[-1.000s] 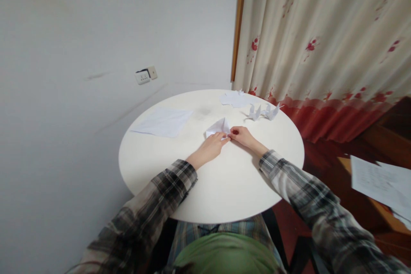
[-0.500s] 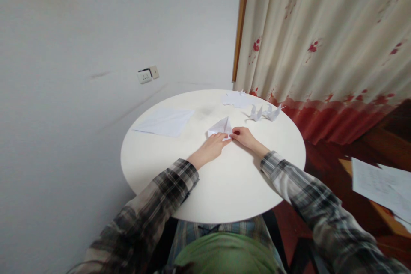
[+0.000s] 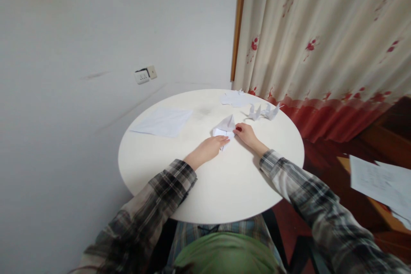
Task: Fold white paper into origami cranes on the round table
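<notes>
A partly folded sheet of white paper (image 3: 229,123) lies near the middle of the round table, its pointed top facing away from me. My left hand (image 3: 209,147) is at its lower left, thumb and fingers closed on the near part, and a small corner of paper sticks out below the fingertips. At the right edge, my right hand (image 3: 247,134) pinches the paper between thumb and bent forefinger. Its other fingers are curled in. The hands cover some of the folds.
Two folded paper cranes (image 3: 254,112) stand beyond my right hand. Flat white paper (image 3: 162,122) lies at the table's left, with more paper pieces (image 3: 236,97) at the far edge. The white table (image 3: 221,192) adjoins a wall and a curtain (image 3: 317,51). Printed sheets (image 3: 379,180) lie off to the right.
The near part of the folded paper has opened out, showing more layers and a corner below my left fingers. My left hand has shifted slightly left; the right stays at the right edge.
</notes>
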The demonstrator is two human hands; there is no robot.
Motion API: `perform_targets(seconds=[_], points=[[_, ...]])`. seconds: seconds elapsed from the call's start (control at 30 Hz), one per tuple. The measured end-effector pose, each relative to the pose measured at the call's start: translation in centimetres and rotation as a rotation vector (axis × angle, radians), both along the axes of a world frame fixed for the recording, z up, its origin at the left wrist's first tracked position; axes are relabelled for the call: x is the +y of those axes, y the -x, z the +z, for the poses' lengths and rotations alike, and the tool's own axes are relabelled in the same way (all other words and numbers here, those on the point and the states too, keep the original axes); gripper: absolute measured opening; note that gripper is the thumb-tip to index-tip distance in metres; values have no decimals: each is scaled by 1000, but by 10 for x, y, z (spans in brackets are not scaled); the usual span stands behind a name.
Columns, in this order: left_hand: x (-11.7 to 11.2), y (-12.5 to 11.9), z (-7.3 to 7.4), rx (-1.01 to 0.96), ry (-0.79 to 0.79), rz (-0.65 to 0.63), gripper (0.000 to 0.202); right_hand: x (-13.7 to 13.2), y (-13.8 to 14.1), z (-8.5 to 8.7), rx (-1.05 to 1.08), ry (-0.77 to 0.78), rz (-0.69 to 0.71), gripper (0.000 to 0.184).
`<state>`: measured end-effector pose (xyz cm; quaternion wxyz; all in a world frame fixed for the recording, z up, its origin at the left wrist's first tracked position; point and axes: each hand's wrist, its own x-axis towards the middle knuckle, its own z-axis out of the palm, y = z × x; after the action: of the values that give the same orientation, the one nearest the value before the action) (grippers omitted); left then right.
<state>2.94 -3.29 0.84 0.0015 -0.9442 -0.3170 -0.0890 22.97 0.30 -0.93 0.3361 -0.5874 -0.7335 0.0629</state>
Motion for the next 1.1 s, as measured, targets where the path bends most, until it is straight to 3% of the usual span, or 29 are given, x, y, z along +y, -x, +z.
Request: perform_targets(seconds=[0.3,0.67,1.1], points=[[-2,-1,4,-44,48,-16,37,-2,1,-3,84,41,113,14],[1,-6,-11,-42,-143,-125,49,-2,3,3,-136,110,9,18],[0,-5,-6,-17,-140,-116,42,-1,-2,8,26,134,106,16]])
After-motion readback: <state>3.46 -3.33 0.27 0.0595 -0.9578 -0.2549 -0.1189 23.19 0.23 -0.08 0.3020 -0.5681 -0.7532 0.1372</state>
